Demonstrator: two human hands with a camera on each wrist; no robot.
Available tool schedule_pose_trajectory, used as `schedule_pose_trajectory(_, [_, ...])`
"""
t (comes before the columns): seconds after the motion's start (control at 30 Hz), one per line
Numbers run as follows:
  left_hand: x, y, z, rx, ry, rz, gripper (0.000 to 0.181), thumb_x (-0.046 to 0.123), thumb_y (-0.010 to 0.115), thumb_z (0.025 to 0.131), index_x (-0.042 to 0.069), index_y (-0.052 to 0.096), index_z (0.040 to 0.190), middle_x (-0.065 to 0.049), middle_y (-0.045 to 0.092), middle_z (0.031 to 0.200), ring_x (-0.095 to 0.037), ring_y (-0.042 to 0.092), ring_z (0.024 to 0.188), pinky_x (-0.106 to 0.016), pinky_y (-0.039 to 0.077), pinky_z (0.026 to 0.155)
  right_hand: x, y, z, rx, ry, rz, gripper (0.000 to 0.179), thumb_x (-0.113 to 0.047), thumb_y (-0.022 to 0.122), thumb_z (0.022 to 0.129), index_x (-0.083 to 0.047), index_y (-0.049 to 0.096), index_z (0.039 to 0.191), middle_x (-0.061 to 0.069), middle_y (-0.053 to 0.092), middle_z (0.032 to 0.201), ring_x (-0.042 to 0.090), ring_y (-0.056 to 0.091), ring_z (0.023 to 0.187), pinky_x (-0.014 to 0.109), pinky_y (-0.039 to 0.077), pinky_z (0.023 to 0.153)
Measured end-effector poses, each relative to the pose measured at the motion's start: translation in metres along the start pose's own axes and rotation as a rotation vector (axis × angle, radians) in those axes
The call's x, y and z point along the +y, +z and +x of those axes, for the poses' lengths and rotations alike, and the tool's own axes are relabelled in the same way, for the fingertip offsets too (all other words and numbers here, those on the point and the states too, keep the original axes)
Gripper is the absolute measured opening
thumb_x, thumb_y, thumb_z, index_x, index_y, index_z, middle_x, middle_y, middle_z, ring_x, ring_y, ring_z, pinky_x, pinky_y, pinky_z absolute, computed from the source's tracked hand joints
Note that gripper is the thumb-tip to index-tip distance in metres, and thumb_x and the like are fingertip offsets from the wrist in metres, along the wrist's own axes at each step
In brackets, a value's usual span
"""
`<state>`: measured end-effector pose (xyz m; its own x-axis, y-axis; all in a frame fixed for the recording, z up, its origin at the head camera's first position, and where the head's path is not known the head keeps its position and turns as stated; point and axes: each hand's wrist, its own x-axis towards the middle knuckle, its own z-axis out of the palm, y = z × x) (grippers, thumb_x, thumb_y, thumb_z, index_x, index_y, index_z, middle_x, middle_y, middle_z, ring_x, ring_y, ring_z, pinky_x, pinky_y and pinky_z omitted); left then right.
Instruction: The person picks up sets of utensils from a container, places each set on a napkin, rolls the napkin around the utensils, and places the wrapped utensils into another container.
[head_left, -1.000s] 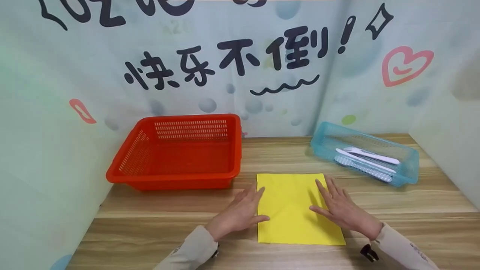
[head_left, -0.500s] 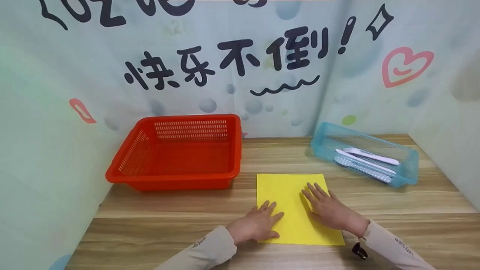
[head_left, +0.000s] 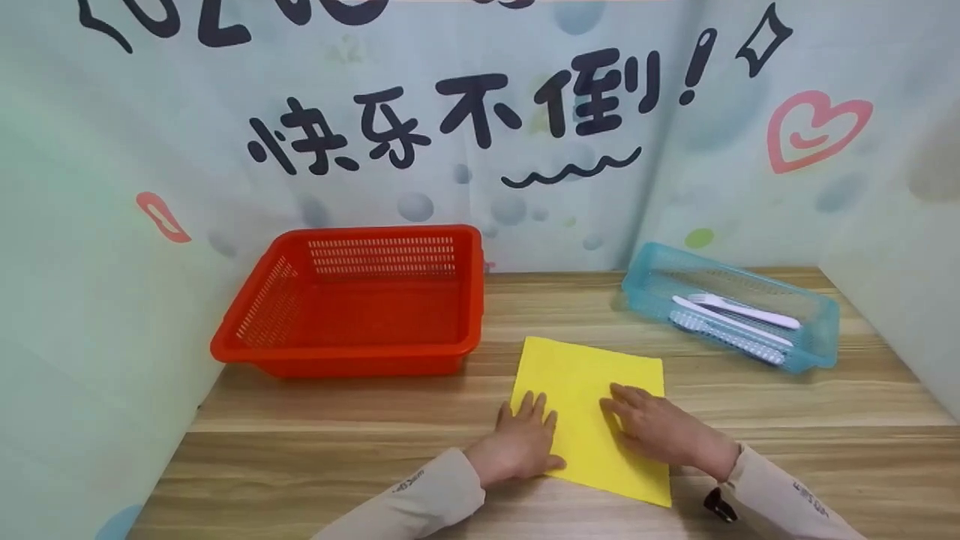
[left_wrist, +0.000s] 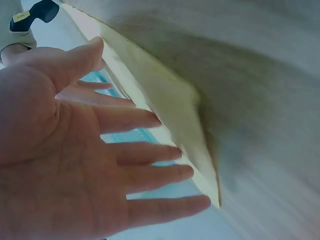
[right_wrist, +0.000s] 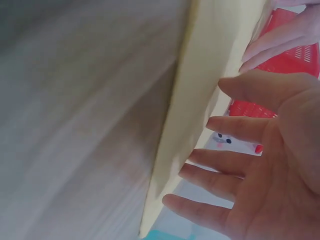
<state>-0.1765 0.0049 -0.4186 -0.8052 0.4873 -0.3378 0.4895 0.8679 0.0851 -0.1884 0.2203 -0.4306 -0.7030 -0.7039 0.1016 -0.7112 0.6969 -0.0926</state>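
Observation:
A flat, roughly square yellow cloth (head_left: 577,375) lies on the wooden table, turned slightly clockwise in the head view. My left hand (head_left: 517,442) rests on its left side with fingers spread; in the left wrist view the fingertips (left_wrist: 202,201) meet the cloth (left_wrist: 165,100), which bulges at its edge. Over the right half, my right hand (head_left: 656,427) touches the cloth with extended, slightly bent fingers. The right wrist view shows that hand's fingers (right_wrist: 215,182) reaching the cloth's surface (right_wrist: 200,65). Neither hand curls round anything.
A red plastic basket (head_left: 345,351) stands at the back left. At the back right is a blue basket (head_left: 817,330) holding a white fork (head_left: 750,311) and other slim utensils. A printed curtain (head_left: 450,210) hangs behind the table (head_left: 315,457).
Both hands have come down onto the cloth and closer together. The cloth has turned clockwise, its lower right corner shifting toward the near edge. The baskets stay put.

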Motion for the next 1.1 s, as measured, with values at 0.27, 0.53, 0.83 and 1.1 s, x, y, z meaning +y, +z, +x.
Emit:
schedule_pose_trajectory(0.27, [0.004,0.001,0.003,0.001,-0.073,0.052,0.085,0.062,0.05,0.077,0.003,0.034,0.136,-0.017,0.026,0.142,-0.032,0.021,0.131,-0.047,0.029,0.1,-0.007,0.002,-0.001,0.014,0.002,-0.061,0.037,-0.015,0.065,0.078,0.005,0.056,0.108,0.026,0.051,0.109,0.038,0.053,0.092,0.048,0.048,0.07])
schedule_pose_trajectory(0.53, [0.002,0.001,0.006,-0.028,-0.07,0.004,0.087,0.065,0.049,0.075,0.012,0.027,0.14,-0.02,0.021,0.144,-0.036,0.016,0.132,-0.048,0.025,0.101,-0.009,0.0,-0.002,0.023,-0.006,-0.099,0.042,-0.03,0.068,0.075,0.001,0.059,0.102,0.018,0.051,0.1,0.028,0.049,0.082,0.039,0.048,0.064])
schedule_pose_trajectory(0.83, [-0.01,-0.005,0.007,-0.09,0.0,-0.101,0.081,0.055,0.056,0.077,0.023,0.021,0.142,-0.019,0.009,0.147,-0.034,0.003,0.134,-0.05,0.015,0.105,-0.006,0.0,-0.001,0.056,-0.002,-0.08,0.037,-0.028,0.069,0.074,0.001,0.061,0.096,0.017,0.051,0.098,0.026,0.05,0.081,0.037,0.048,0.063])
schedule_pose_trajectory(1.1, [-0.022,-0.01,0.014,-0.148,0.024,-0.148,0.084,0.052,0.06,0.076,0.021,0.018,0.143,-0.011,0.002,0.149,-0.027,-0.003,0.136,-0.046,0.009,0.107,-0.004,0.0,-0.002,0.014,-0.001,-0.032,0.044,-0.028,0.068,0.075,0.005,0.055,0.102,0.024,0.051,0.111,0.037,0.053,0.098,0.047,0.047,0.075])
